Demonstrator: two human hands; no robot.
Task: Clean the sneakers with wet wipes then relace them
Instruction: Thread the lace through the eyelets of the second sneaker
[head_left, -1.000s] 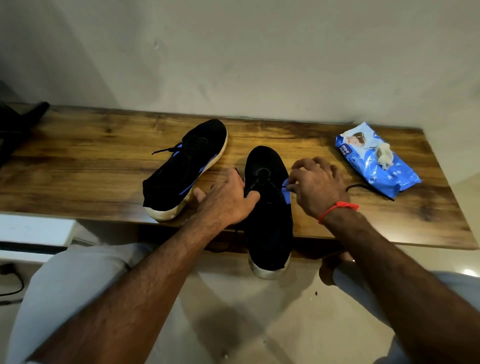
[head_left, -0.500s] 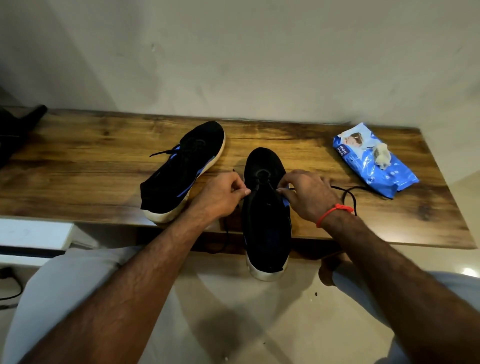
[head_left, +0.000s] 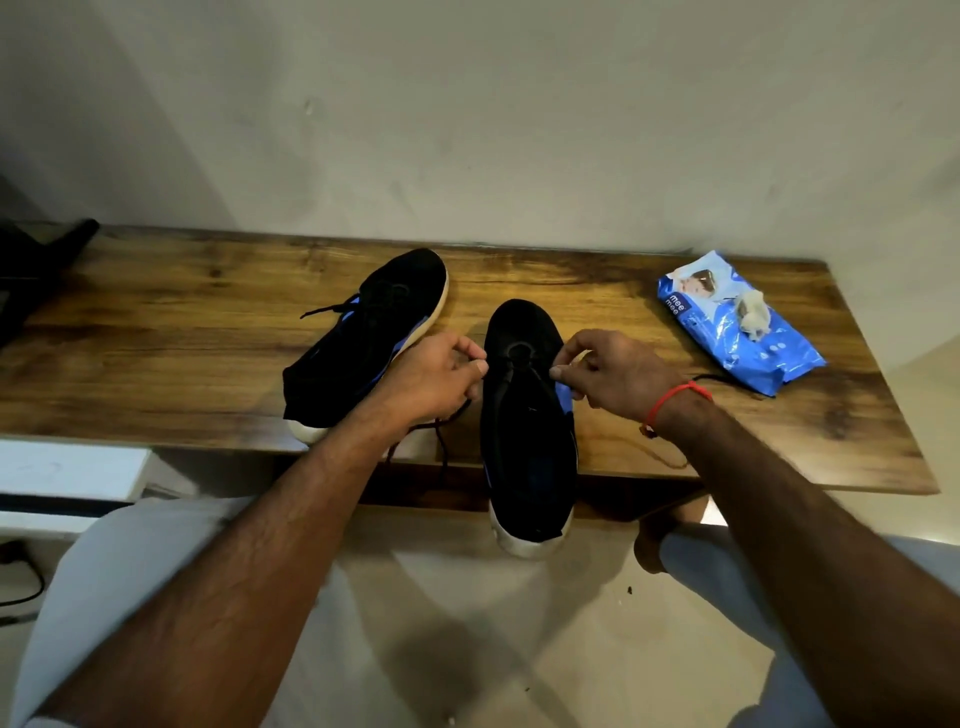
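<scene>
Two black sneakers with white soles lie on a wooden table (head_left: 156, 332). The right sneaker (head_left: 530, 447) points away from me and its heel hangs over the front edge. The left sneaker (head_left: 379, 322) lies angled beside it, a lace end sticking out. My left hand (head_left: 441, 374) pinches one black lace end at the shoe's left side. My right hand (head_left: 608, 374) pinches the other lace end at its right side. The lace (head_left: 441, 441) trails down past the table edge on the left, and a second strand runs under my right wrist.
A blue pack of wet wipes (head_left: 737, 322) lies at the table's right end with a crumpled used wipe (head_left: 753, 317) on top. A dark object (head_left: 36, 270) sits at the far left. A plain wall backs the table; my knees are below.
My left hand left the top of the right sneaker and took a lace end. Both hands have drawn apart to either side of the shoe, pulling the lace outward.
</scene>
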